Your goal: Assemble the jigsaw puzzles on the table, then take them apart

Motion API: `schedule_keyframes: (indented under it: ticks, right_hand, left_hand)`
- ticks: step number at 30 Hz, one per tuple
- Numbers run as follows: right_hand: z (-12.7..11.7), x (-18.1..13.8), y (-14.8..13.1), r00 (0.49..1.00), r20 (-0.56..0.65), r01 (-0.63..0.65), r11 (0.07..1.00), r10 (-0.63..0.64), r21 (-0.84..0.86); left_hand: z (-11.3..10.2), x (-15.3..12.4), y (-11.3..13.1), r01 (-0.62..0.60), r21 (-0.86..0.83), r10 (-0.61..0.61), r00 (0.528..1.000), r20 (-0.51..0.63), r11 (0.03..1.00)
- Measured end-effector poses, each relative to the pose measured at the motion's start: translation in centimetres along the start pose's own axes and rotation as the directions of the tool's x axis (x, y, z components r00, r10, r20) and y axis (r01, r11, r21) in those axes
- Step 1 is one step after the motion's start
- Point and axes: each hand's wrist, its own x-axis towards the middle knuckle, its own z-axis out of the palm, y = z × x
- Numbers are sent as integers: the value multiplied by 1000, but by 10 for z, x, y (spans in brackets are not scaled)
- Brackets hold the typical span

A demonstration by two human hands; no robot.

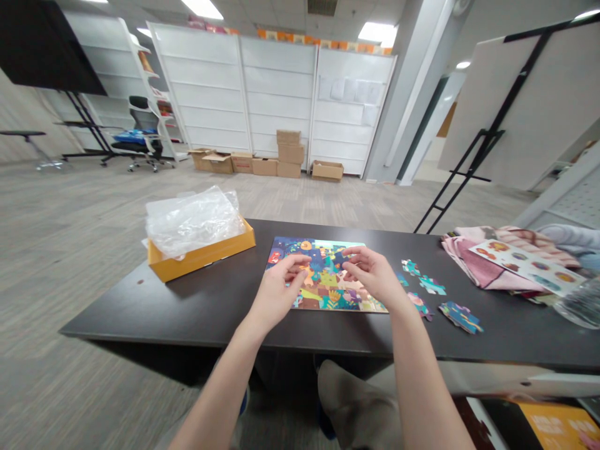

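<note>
A flat rectangular jigsaw puzzle w/ bright multicolour animal-&-plant print [330, 279] lay on the long matte-black table [201, 312], in front of the person. L hand [284, 278] hung over or on the puzzle's L part, fingers curled loosely, thumb apart, nothing visible in the grip. R hand [368, 269] was over its R part, thumb & fingers bent twd the middle; a dark blue patch showed by the fingertips, but couldn't tell if it was a pc being pinched or just print

Just R of the puzzle: a small teal jigsaw pc [411, 267], a larger teal jigsaw pc [432, 285] & a pink-purple jigsaw pc [420, 306], part hidden by the R forearm. Bit farther R, a dark blue multicolour jigsaw clump [460, 317], poss. more than 1 pc

L of the puzzle, well apart from it: an open yellow cardboard box [206, 257] w/ crumpled clear plastic wrap [197, 215] heaped in it. Far R of the puzzle: folded pink cloth [462, 259], w/ a white printed sheet w/ round pics [527, 267] on top. Beyond the puzzle, across the floor: brown cardboard cartons [289, 153] by tall white shelving [281, 94]
</note>
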Motion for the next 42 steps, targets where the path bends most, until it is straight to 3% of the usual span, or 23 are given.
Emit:
schedule_keyframes:
  ticks: [3, 9, 24, 31, 35, 37, 39, 42]
  right_hand:
    - [-14, -1, 8, 993, -33, -115, 993, 114, -36]
    - [-19, -3, 21, 967, 30, -252, 967, 254, -45]
    - [-23, -4, 25, 944, 78, -316, 947, 319, -48]
    - [-32, -1, 32, 963, -115, -251, 967, 244, -46]
    - [-46, -2, 38, 938, -306, -215, 964, 160, -156]
    - [-48, -3, 36, 932, -342, -190, 967, 122, -172]
    - [-44, -3, 31, 956, -274, -146, 979, 103, -140]
    - [-24, -3, 17, 996, -48, -72, 995, 69, -73]
  left_hand:
    - [-1, -1, -2, -30, 93, 29, 1000, 9, 995]
    - [3, -5, -10, -159, 288, 133, 985, 108, 944]
    - [6, -7, -14, -211, 440, 127, 969, 214, 873]
    - [5, -7, -10, -213, 479, 115, 967, 226, 852]
    - [5, -8, -9, -221, 502, 105, 963, 249, 836]
    - [5, -9, -10, -221, 497, 106, 963, 248, 839]
    - [7, -9, -10, -203, 479, 106, 969, 221, 854]
    - [13, -7, -9, -126, 386, 76, 987, 143, 914]
